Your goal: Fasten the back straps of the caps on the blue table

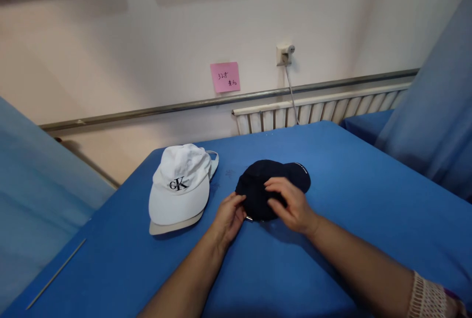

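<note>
A black baseball cap [258, 175] lies on the blue table, its brim turned to the right with small white lettering along the brim's edge. My left hand [231, 215] grips the cap's left edge between thumb and fingers, beside a small shiny metal piece at the rim. Over the crown is my right hand [289, 204], fingers curved and apart, with nothing visible between them. Whether its fingertips touch the fabric I cannot tell. To the left rest stacked caps: a white baseball cap [184, 205] with a black CK logo on top, and a beige brim [177, 229] showing beneath it.
A thin stick [56, 274] lies near the left edge of the blue table [368, 200]. Behind it are a metal rail [165, 109], a radiator [320, 111], a pink note [225, 77] and a plugged-in socket [283, 56]. Blue curtains [435, 92] hang at both sides.
</note>
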The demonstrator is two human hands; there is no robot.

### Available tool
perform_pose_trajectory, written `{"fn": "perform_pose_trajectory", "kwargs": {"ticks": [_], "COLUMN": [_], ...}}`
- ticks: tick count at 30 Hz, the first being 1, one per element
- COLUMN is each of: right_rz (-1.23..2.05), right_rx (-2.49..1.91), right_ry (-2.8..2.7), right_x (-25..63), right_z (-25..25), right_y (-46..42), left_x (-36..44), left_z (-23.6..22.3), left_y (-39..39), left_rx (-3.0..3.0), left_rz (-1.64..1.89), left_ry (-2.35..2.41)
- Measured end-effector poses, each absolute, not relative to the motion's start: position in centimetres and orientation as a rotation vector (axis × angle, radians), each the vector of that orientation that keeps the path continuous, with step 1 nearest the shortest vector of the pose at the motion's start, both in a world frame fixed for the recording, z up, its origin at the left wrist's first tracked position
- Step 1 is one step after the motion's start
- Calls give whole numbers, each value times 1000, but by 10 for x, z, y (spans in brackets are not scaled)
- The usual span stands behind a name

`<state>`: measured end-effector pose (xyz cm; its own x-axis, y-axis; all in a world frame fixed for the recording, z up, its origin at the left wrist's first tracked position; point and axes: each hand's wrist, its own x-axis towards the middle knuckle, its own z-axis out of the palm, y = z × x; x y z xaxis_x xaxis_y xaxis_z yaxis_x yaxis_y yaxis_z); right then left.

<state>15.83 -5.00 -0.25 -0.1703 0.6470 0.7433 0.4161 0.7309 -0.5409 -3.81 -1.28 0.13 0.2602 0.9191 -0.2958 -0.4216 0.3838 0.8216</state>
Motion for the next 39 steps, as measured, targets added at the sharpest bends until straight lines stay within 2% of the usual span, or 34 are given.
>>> {"fn": "perform_pose_trajectory", "kwargs": {"ticks": [4, 8, 12, 16, 18, 22, 28, 33, 39], "right_rz": [265, 620, 867, 1497, 1681, 1646, 1393, 1495, 1580], "right_rx": [-1320, -1601, -1527, -1205, -1083, -930, -792, -729, -609], "right_ry": [-1353, -988, -951, -663, -475, -326, -353, -354, -326], "right_x": [195, 220, 218, 211, 211, 220, 223, 191, 163], "right_z": [-23, -43, -48, -45, -45, -48, -52, -53, -45], "right_y": [-15, 15, 16, 6, 5, 13, 20, 7, -9], "left_x": [-56, -68, -72, -77, -81, -88, -68, -20, 13], "left_z": [7, 10, 9, 12, 15, 18, 2, -5, -7], "left_y": [5, 14, 13, 12, 14, 21, 13, -12, -28], "left_rx": [607, 590, 582, 589, 577, 524, 397, 677, 687], "left_rz": [976, 948, 989, 1038, 1086, 1172, 1036, 949, 1168], "left_ry": [737, 651, 590, 595, 626, 611, 764, 845, 986]}}
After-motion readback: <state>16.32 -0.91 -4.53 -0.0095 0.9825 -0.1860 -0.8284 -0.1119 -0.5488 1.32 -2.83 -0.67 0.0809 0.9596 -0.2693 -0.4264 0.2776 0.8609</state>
